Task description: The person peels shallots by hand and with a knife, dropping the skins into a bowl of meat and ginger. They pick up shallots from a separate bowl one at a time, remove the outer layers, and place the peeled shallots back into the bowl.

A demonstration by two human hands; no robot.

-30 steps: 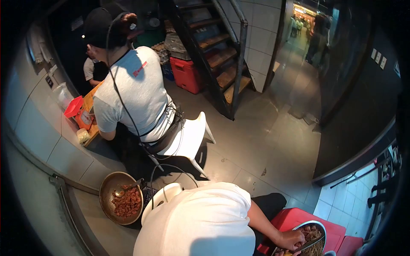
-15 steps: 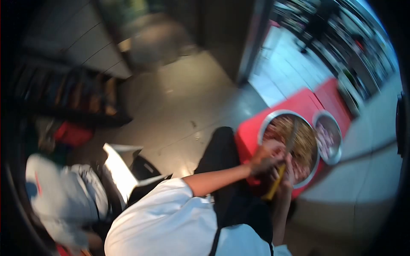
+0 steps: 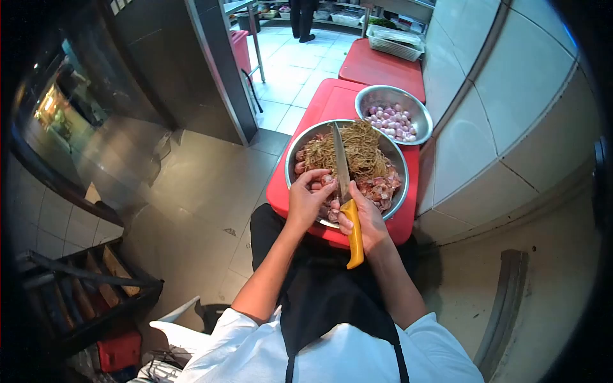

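My right hand point(image 3: 365, 214) is wrapped round the yellow handle of a knife point(image 3: 342, 167), whose blade points away over a large metal bowl point(image 3: 403, 167). In that bowl lie dry brown roots point(image 3: 357, 150), reddish skins point(image 3: 381, 189) and small shallots point(image 3: 300, 167). My left hand point(image 3: 311, 196) is over the bowl's near left part, left of the blade, with its fingers bent together around a small pinkish shallot. Behind to the right, a smaller metal bowl point(image 3: 424, 119) contains peeled shallots point(image 3: 393, 121).
The bowls rest on a red surface point(image 3: 322, 96). Farther back, a red lid point(image 3: 383, 69) bears a white basket point(image 3: 396, 43). A person's legs point(image 3: 303, 18) show at the top. A tiled wall point(image 3: 472, 127) runs along the right; a dark rack point(image 3: 96, 287) is lower left.
The view has turned, bringing the bowls toward the middle. The hands have separated somewhat, the left now left of the blade and the right on the handle.
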